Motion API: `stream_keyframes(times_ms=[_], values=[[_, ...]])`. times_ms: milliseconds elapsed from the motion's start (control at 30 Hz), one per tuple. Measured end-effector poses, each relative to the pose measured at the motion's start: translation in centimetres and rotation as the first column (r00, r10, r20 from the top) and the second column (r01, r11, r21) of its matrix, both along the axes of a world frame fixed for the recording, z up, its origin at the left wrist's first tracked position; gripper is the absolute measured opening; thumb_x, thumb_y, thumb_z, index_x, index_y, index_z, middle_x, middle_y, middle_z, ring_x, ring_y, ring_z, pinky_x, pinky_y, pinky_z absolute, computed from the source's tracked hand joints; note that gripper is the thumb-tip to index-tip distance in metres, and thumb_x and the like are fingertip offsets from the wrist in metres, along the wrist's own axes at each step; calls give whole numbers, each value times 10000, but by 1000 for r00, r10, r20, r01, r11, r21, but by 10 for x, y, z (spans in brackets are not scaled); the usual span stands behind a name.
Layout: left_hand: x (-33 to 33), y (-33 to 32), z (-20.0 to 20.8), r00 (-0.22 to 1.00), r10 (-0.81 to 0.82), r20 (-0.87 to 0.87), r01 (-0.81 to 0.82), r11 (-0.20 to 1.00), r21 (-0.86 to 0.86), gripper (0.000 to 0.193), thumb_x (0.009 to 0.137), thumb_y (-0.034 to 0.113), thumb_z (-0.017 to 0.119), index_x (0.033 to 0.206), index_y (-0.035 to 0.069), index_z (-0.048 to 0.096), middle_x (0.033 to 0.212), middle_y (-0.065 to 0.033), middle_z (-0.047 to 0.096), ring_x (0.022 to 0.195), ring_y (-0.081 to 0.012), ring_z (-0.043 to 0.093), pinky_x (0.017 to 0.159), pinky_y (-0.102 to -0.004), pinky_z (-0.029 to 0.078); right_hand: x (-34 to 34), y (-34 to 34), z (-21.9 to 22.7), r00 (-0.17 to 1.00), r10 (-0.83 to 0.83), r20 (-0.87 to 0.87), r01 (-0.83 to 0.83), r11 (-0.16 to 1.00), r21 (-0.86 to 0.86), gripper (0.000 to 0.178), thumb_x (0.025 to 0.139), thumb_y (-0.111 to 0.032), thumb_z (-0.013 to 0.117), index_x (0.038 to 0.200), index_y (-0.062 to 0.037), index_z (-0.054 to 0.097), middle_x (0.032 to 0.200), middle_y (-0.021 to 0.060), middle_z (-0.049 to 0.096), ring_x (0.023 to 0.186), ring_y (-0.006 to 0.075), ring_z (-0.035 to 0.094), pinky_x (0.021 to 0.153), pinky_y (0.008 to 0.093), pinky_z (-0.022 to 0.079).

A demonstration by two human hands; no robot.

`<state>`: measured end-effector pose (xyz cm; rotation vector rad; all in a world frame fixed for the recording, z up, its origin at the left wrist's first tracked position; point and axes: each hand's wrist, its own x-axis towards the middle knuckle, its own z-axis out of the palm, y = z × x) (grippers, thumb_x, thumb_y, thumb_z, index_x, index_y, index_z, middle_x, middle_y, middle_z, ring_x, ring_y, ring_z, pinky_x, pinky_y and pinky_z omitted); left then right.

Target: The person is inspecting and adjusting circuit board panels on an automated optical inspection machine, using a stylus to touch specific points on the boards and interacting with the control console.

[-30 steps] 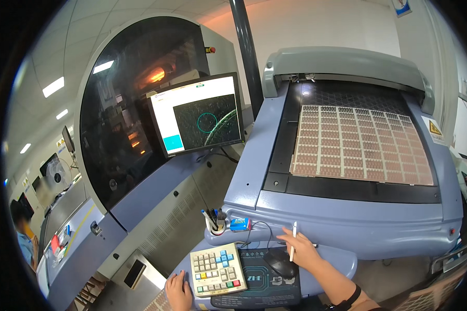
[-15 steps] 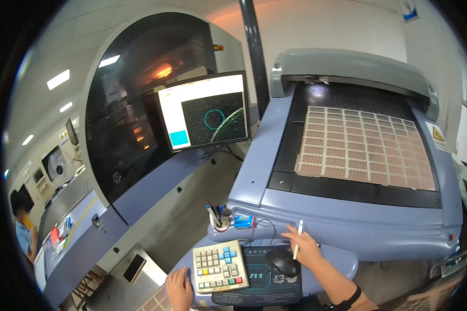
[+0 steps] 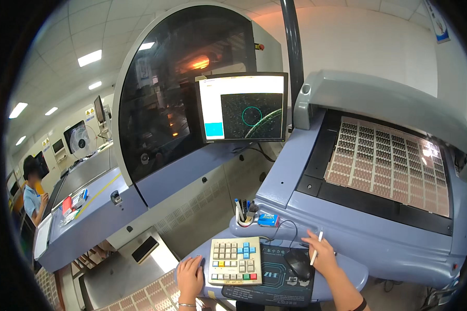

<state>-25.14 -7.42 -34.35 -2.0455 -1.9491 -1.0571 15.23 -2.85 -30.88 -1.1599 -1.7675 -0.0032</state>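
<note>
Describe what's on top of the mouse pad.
A black mouse lies on the mouse pad; a cream keypad overlaps the pad's left side. The pad's surface beneath both is hidden.

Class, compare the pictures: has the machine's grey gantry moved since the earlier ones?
Yes: judged against the blue machine frame, the grey gantry has come forward, closer to the frame's near edge.
</note>
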Motion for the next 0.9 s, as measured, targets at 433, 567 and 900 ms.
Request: stream_keyframes(times_ms=[433,567,900], values=[[0,1,-2,1000,-8,18,8,1000,23,330,853,128,604,1177,139,666,1166,-35,668,1176,-264,570,1082,-459,349,2,-2,0,1000,29,-11,-29,1000,5,416,769,122,549,1121,-67,664,1193,167,667,836,332,659,753,374,526],[-1,1,-2,1000,-8,24,7,1000,21,326,851,124,605,1171,139,669,1166,-33,669,1174,-264,569,1081,-459,351,1,-3,-3,992,52,-118,-53,999,-3,361,893,74,504,1228,-32,583,1169,185,671,887,306,694,764,366,540],[-1,2,-1,1000,-16,26,16,1000,15,305,850,116,603,1147,130,676,1168,-32,668,1180,-267,563,1085,-464,343,4,-5,-7,928,147,-342,-144,989,36,431,1027,-332,473,1284,13,504,975,184,716,719,230,717,659,308,574]])
